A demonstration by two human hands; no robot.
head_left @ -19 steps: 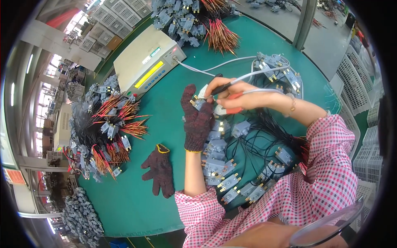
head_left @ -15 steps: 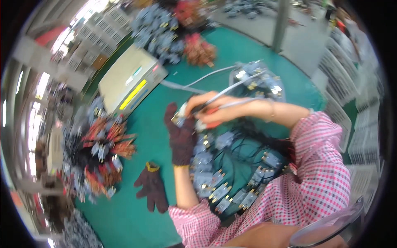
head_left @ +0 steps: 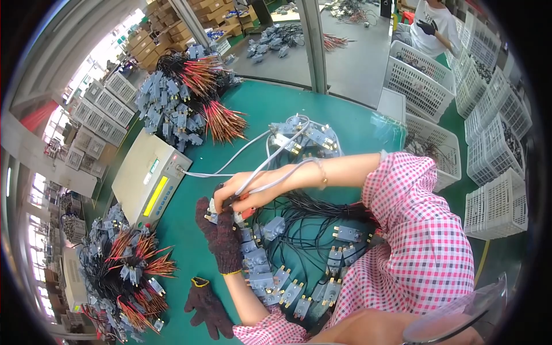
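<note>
My left hand (head_left: 223, 238), in a dark knitted glove, is closed on a small grey plug (head_left: 211, 218) with metal pins. My bare right hand (head_left: 259, 188) comes across from the right and grips test leads with red (head_left: 248, 213) and black ends, right against that plug. The exact contact is partly hidden by my fingers. From the right hand, grey cables (head_left: 270, 158) run toward a beige tester (head_left: 146, 184) with a lit yellow display. Just below and right of my hands lie several more grey plugs (head_left: 261, 280) with black wires (head_left: 322, 207).
A spare dark glove (head_left: 207, 310) lies on the green table (head_left: 190, 236). Heaps of corded plugs stand far left (head_left: 172, 103) and near left (head_left: 123, 270); another plug pile (head_left: 305, 135) sits beyond my right forearm. White crates (head_left: 422, 83) and a co-worker (head_left: 434, 29) are beyond the right side.
The view has turned, so the table and both hands appear farther left and lower, and sharper. My hands stay together at the plug, the leads still in my right hand.
</note>
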